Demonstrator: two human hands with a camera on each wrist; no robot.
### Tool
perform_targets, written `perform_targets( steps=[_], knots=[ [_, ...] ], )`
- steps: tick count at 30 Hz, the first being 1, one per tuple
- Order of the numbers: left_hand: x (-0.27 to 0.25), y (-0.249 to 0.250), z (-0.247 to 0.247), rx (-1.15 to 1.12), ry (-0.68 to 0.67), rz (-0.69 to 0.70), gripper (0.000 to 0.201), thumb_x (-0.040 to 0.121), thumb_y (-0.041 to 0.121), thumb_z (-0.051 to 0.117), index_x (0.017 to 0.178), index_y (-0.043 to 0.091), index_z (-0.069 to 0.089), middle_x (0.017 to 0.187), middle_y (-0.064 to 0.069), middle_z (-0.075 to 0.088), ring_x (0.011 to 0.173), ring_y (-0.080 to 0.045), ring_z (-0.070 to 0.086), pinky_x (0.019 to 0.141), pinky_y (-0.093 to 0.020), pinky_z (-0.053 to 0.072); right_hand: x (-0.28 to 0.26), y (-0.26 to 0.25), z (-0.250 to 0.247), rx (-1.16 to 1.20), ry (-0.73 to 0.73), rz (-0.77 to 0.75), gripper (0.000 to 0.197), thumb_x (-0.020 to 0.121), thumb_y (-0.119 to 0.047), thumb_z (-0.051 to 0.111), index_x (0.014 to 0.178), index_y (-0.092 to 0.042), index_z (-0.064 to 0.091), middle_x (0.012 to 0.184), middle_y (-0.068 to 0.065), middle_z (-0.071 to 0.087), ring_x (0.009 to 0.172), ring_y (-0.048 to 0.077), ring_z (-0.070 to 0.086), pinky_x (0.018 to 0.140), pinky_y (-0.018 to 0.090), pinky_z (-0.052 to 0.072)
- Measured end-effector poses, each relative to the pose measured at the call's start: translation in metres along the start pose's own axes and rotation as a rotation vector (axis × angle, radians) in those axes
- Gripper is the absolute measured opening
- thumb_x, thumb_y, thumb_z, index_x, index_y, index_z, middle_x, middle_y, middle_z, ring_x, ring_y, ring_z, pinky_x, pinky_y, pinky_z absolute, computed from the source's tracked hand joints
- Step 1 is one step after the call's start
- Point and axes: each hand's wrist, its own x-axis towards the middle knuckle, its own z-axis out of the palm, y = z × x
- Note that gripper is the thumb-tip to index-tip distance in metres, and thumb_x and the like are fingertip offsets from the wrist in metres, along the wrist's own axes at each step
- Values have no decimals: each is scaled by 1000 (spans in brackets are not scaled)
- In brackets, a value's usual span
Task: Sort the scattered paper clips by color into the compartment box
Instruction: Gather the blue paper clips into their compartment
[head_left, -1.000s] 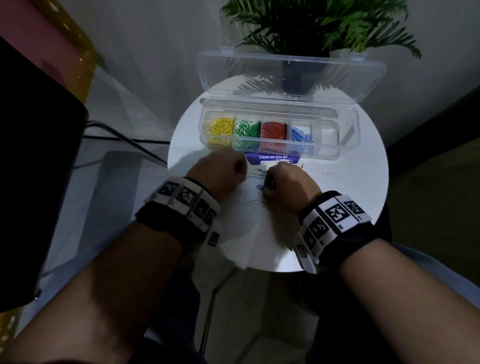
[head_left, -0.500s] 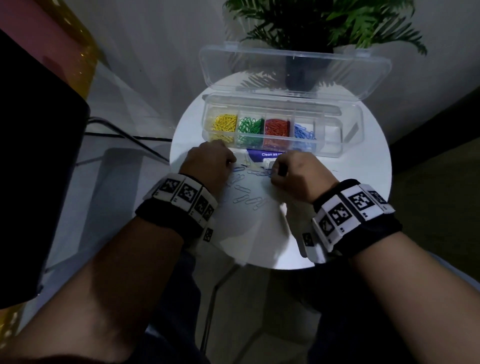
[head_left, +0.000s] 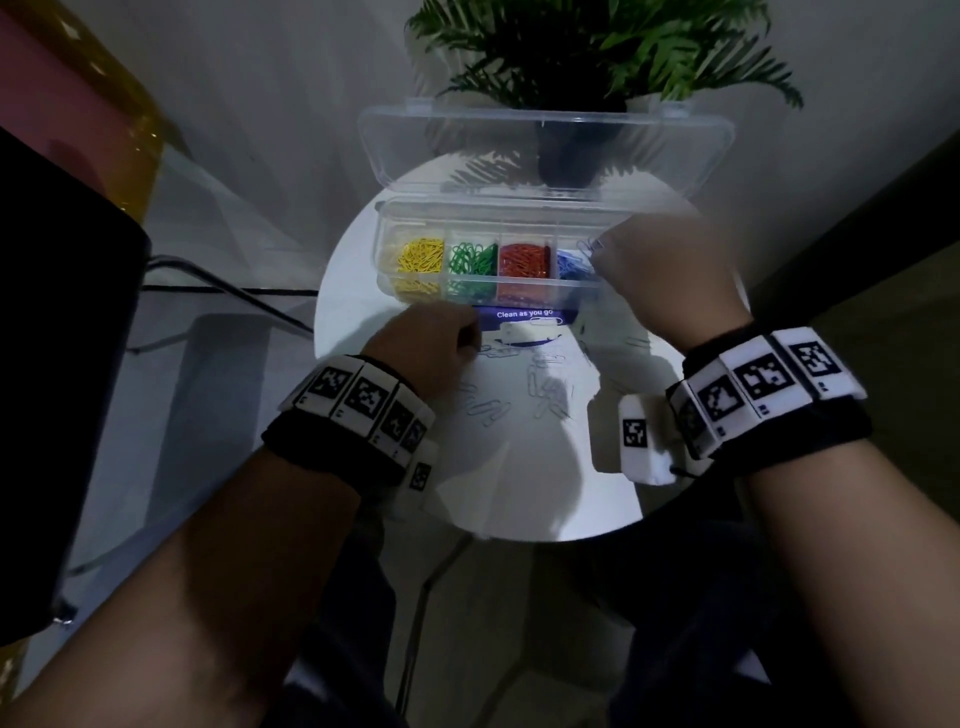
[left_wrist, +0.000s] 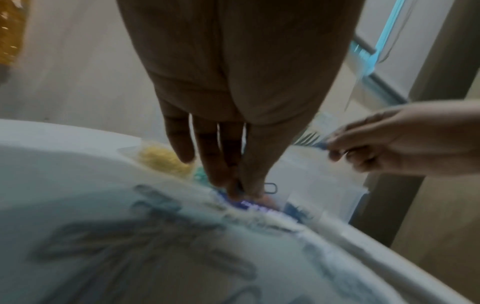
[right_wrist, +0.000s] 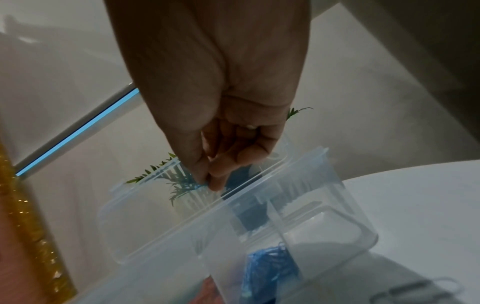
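A clear compartment box (head_left: 470, 209) stands open on the round white table (head_left: 519, 478), holding yellow (head_left: 421, 255), green (head_left: 471, 258), red (head_left: 524, 262) and blue clips (head_left: 570, 265) in separate cells. My right hand (head_left: 597, 249) hovers over the blue cell (right_wrist: 267, 267) and pinches a blue clip (right_wrist: 201, 186) between thumb and fingertips. My left hand (head_left: 472, 345) is down on the table in front of the box. Its thumb and fingertips (left_wrist: 241, 191) meet in a pinch on a small blue clip, blurred. Several loose clips (head_left: 545, 384) lie between my wrists.
A purple card (head_left: 524, 314) reading "Clean as you go" lies against the box front. The box lid (head_left: 545, 135) stands up behind, with a potted plant (head_left: 571, 57) beyond it. The rightmost cell (right_wrist: 324, 236) holds nothing. A dark object (head_left: 52, 364) sits to the left.
My right hand has lifted from the loose clips and gone forward and right to above the blue cell, carrying a blue clip. My left hand has stayed at the pile.
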Motion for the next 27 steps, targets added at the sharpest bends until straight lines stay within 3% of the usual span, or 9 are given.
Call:
perform_targets(
  steps=[5,7,10,14,16,18,20,24,27],
  knots=[
    [6,16,-6,-197,48,89,12,83,6,61,93,12,63,79,5,60,64,-5,50,58,-9,35,5,10,10,23,50,27,15,81,-16,66,95,-13,68,77,0,64,58,4,51,64,8,39],
    [10,23,-7,-250,85,106,12,83,5,61,92,12,62,76,6,61,62,0,51,61,-3,36,5,11,12,47,43,35,15,81,-18,66,95,-13,68,80,0,66,62,7,54,69,17,43],
    [17,33,-7,-295,171,115,10,82,7,63,90,12,64,77,5,60,64,-6,54,62,-3,37,5,13,7,76,41,39,12,84,-23,64,92,-15,69,83,-5,67,57,-3,56,68,11,44],
    [28,50,-2,-369,310,98,5,80,9,66,83,12,64,69,8,58,59,1,49,61,-3,36,2,21,-10,96,74,78,9,84,-20,60,87,-21,69,79,-8,65,58,7,59,71,21,49],
    [33,59,1,-415,356,93,9,77,6,63,81,14,63,63,12,51,60,-2,53,68,-10,45,-3,25,-17,86,63,92,9,83,-20,60,83,-24,68,73,-10,62,58,7,58,71,21,49],
    [36,68,3,-464,394,118,11,76,7,57,82,13,63,61,12,46,68,-19,63,76,-32,55,-9,29,-22,58,48,99,9,82,-21,60,81,-25,68,71,-10,61,55,2,55,67,19,47],
    [38,74,6,-452,433,142,12,78,7,55,86,10,64,62,10,45,71,-27,63,73,-41,55,-15,31,-26,29,7,89,9,82,-21,61,81,-23,69,70,-10,61,52,-3,53,61,10,42],
    [43,76,9,-364,490,180,26,84,5,54,107,8,65,102,-8,61,76,-15,56,81,-25,50,-28,30,-27,-14,-158,49,11,83,-13,59,81,-16,70,66,-8,60,55,-8,54,57,0,37],
    [41,72,3,-322,481,179,22,85,8,53,102,12,66,108,-6,58,69,-9,50,70,-7,39,-31,25,-21,-104,-338,13,12,82,-13,61,87,-15,71,76,-3,62,64,5,52,61,10,38]
  ],
)
